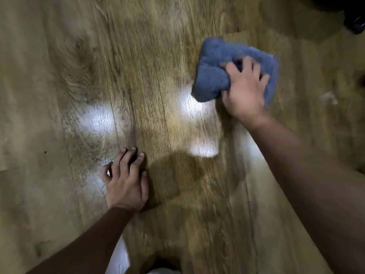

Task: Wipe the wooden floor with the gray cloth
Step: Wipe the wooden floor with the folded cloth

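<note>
Wiping stroke: my right hand (pixel 245 89) presses the folded gray cloth (pixel 215 76) flat on the wooden floor (pixel 158 56) with fingers (pixel 249 63) spread, my left hand (pixel 126 182) braced open beside it; even pressure and overlapping passes should serve best.

The cloth (pixel 217 76) lies on the floor (pixel 59 56), far right, under the right hand (pixel 245 91). The left hand (pixel 126 182) rests on the floor, nearer and left.
</note>
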Demonstrator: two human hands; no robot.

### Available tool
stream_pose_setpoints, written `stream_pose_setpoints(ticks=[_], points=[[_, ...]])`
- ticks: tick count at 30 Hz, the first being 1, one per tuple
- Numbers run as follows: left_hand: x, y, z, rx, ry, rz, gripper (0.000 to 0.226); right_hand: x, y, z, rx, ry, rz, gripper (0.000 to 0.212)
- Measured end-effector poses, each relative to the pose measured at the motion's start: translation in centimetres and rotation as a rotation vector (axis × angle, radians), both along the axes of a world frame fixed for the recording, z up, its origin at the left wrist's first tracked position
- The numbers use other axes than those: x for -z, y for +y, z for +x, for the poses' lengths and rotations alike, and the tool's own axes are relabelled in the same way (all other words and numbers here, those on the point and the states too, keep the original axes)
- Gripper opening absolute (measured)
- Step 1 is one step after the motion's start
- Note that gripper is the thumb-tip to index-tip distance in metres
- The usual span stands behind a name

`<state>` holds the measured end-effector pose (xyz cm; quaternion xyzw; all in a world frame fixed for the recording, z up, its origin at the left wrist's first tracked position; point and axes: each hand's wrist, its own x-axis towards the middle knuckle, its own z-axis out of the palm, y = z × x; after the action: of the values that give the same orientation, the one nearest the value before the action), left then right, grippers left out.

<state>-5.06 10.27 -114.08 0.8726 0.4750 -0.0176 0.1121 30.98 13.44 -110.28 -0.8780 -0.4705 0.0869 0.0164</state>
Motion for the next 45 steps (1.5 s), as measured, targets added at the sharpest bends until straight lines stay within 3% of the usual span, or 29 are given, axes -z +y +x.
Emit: stream_pose_setpoints(ticks=[5, 12, 15, 19, 25, 27, 31, 36, 43, 45], points=[[0.0, 0.1, -0.1, -0.009, 0.028, -0.021, 0.052, -0.1, -1.4, -0.4, 0.002, 0.030, 0.032, 0.052], [0.2, 0.1, -0.2, 0.014, 0.004, 0.005, 0.053, -0.7, -21.8, -10.3, 0.093, 0.092, -0.108, 0.071], [0.2, 0.3, -0.2, 0.012, 0.000, 0.010, 0.053, -0.7, -25.3, -10.6, 0.076, 0.122, -0.186, 0.073], [0.2, 0.2, -0.1, 0.018, 0.005, 0.010, 0.052, 0.0, -18.6, -6.8, 0.133, 0.053, -0.040, 0.066], [0.2, 0.3, -0.2, 0.022, -0.045, 0.018, 0.051, 0.8, 2.0, 2.1, 0.131, -0.119, 0.079, 0.051], [0.3, 0.3, -0.1, 0.023, -0.052, 0.020, 0.050, 1.0, 8.0, 3.7, 0.194, -0.096, 0.081, 0.049], [0.2, 0.3, -0.4, 0.021, -0.035, 0.000, 0.051, 1.0, 11.4, 1.4, 0.255, -0.063, 0.061, 0.048], [0.1, 0.3, -0.4, 0.030, -0.046, -0.012, 0.049, 0.8, 2.7, -7.2, -0.079, -0.064, 0.095, 0.055], [0.3, 0.2, -0.6, 0.028, -0.065, -0.017, 0.047, 0.5, -16.4, -16.7, -0.234, 0.041, -0.066, 0.084], [0.4, 0.2, -0.7, 0.028, -0.067, -0.016, 0.046, 0.2, -21.3, -16.4, -0.337, 0.025, -0.123, 0.082]])
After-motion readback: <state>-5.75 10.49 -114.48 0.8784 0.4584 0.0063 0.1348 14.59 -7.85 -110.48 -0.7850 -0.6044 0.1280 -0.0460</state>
